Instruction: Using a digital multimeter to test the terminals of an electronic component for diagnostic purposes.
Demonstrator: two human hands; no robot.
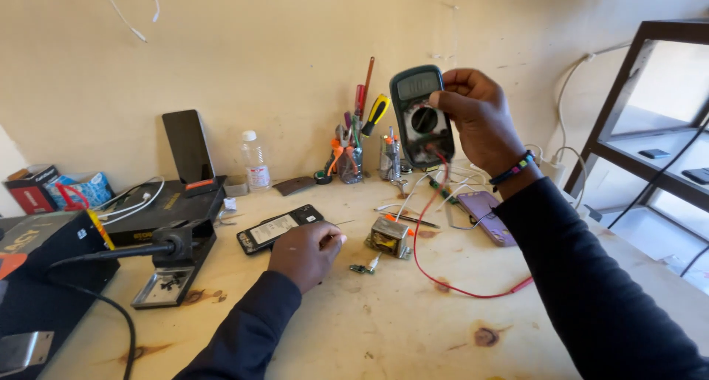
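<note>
Both hands were over the pale wooden worktop (384, 328). The right hand (478, 118) was raised well above it, fingers wrapped around the right edge of a dark green digital multimeter (421, 115), thumb pressed near the top by the display, so the meter faced the camera upright. A beaded bracelet (511, 170) circled that wrist. From the meter's lower end a red test lead (418, 236) dropped and looped across the worktop to the right.

The left hand (304, 253) rested low on the worktop, fingers curled closed; a thin probe tip seemed to stick out towards the right, but what it gripped could not be made out for certain. Just right of that hand sat a small transformer (390, 237) with a metal frame and yellowish winding, and a tiny green circuit board (362, 268) lay just near of it.

Just beyond the left hand lay an opened black phone (279, 228). Further left stood a soldering iron stand (171, 265) and a black box (159, 210) with white cables on it. Against the far wall stood a clear plastic bottle (255, 161), a cup of screwdrivers (353, 155) and a dark phone (189, 147) propped upright. A purple phone (484, 211) lay to the right of the transformer, under the right forearm.
</note>
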